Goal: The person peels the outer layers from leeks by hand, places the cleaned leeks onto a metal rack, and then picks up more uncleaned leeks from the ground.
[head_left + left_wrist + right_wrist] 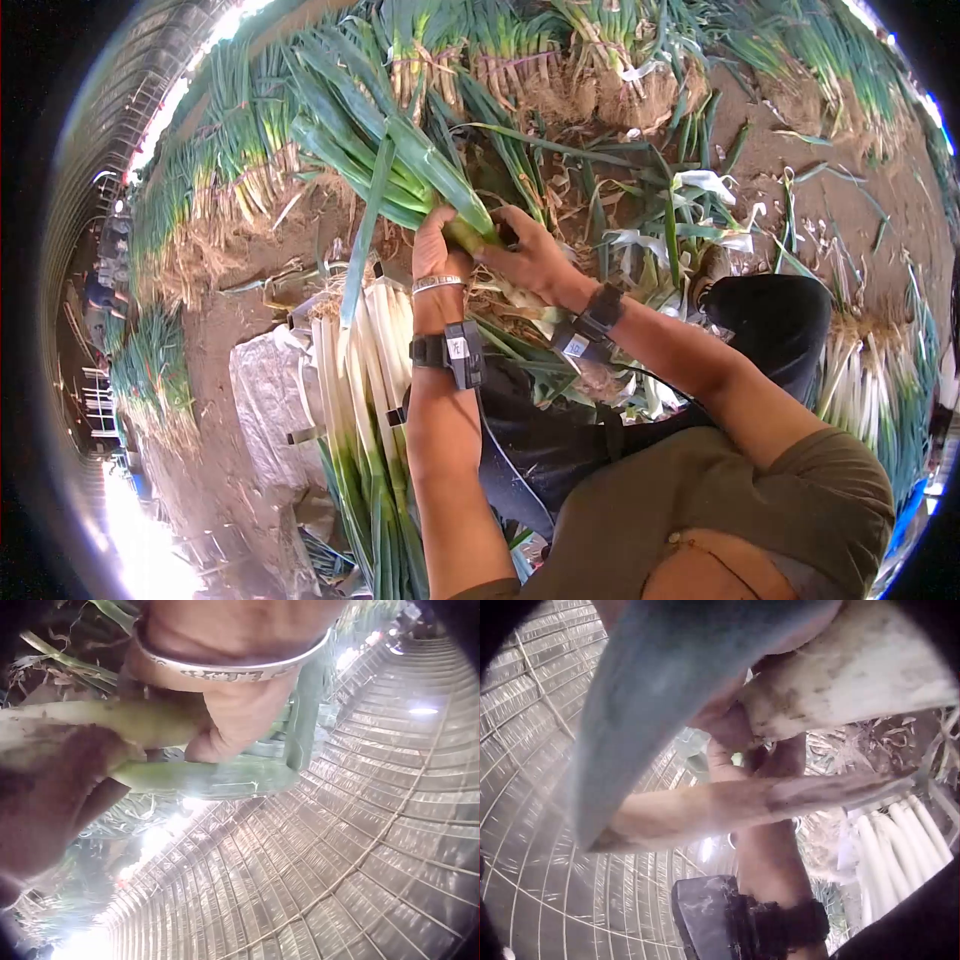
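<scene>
In the head view, the left hand [436, 243] grips a leek [425, 160] around its pale green stalk, with the leaves fanning to the upper left. The right hand [528, 258] pinches the same stalk just to the right, close to the left fingers. In the left wrist view, the left hand [244, 712] curls round the stalk [142, 720], and a green leaf [217, 777] lies folded below it. A loose strip of leaf [705, 810] crosses the right wrist view, beside the dirty white shank [847, 675].
Trimmed leeks [365, 370] lie by the left forearm next to a whitish sack [265, 400]. Tied bundles [425, 60] line the back, and more leeks [870, 390] lie at the right. Peeled scraps [700, 225] litter the ground near the knee.
</scene>
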The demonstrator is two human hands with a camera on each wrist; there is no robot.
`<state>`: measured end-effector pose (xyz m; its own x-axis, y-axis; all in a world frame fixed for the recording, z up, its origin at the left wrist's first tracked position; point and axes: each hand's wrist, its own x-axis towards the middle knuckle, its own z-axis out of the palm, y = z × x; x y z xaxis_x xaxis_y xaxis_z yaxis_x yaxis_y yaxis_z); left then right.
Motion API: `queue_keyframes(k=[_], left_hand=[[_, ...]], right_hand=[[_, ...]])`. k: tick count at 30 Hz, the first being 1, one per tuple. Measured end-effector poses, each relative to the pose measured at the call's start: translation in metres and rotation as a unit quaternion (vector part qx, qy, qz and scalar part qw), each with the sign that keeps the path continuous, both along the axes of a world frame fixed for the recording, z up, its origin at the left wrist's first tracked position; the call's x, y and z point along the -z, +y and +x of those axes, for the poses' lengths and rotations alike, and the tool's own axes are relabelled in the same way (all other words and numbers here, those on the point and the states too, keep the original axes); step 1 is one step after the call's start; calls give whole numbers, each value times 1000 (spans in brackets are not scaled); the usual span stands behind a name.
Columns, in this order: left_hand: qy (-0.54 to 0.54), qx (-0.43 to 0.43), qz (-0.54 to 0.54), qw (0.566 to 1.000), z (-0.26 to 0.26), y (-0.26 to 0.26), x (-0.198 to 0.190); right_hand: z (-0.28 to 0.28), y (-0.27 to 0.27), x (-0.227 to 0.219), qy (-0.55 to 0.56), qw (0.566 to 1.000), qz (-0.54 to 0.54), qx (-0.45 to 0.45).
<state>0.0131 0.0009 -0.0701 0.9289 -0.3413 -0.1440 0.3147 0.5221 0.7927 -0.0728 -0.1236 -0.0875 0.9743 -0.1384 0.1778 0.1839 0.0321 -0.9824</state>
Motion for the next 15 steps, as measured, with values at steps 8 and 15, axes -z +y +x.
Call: queue_keyframes(k=[8, 15], left_hand=[[132, -98, -56, 985, 12, -13, -15], [7, -197, 23, 980, 11, -14, -36]], right_hand=[[-25, -18, -6, -65, 972, -225, 30], [-69, -49, -19, 86, 983, 127, -104]])
